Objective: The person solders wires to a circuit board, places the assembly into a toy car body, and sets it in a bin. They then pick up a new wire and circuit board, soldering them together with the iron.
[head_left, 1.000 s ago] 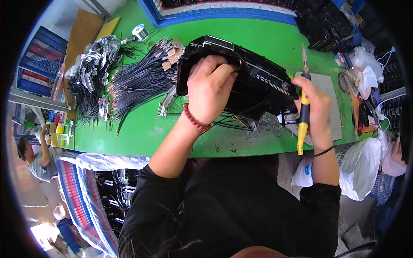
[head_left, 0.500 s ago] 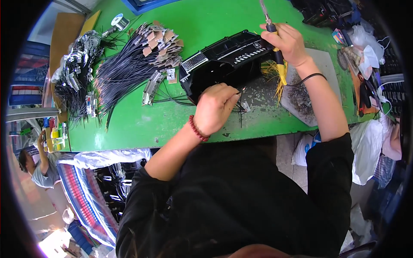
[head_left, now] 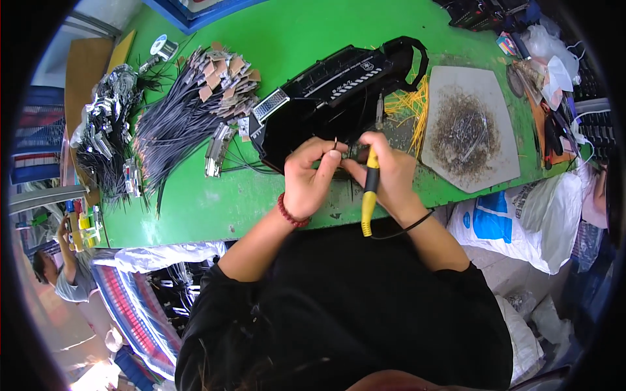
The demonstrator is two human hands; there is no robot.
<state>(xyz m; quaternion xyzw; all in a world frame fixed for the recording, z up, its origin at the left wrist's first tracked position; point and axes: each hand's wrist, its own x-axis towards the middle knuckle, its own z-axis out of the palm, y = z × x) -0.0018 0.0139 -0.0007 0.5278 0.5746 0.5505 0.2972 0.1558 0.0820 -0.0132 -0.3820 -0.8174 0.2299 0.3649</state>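
A soldering iron (head_left: 370,195) with a yellow and black handle lies in my right hand (head_left: 394,173), its metal shaft pointing away from me. The thumb and finger of that hand also reach toward my left fingertips. My left hand (head_left: 306,174), with a red bead bracelet at the wrist, is closed in a pinch on a thin black wire (head_left: 336,143), whose end shows above the thumb. Just beyond both hands rests a black plastic housing (head_left: 313,85) with a looped handle and a small silver grid panel. Its dark hollow side faces me, and my hands hide part of it.
Bundled black wires (head_left: 173,124) and silver-wrapped parts (head_left: 111,107) lie on the green table (head_left: 195,202) at left, near a solder spool (head_left: 163,47). Thin yellow strands (head_left: 417,107) lie beside a residue-covered grey board (head_left: 443,85). Pliers (head_left: 553,140) lie far right. Another person (head_left: 72,280) is at far left.
My right hand has brought the soldering iron down from the far right to beside my left hand, and the housing's looped handle now shows. The yellow strands and grey board are uncovered.
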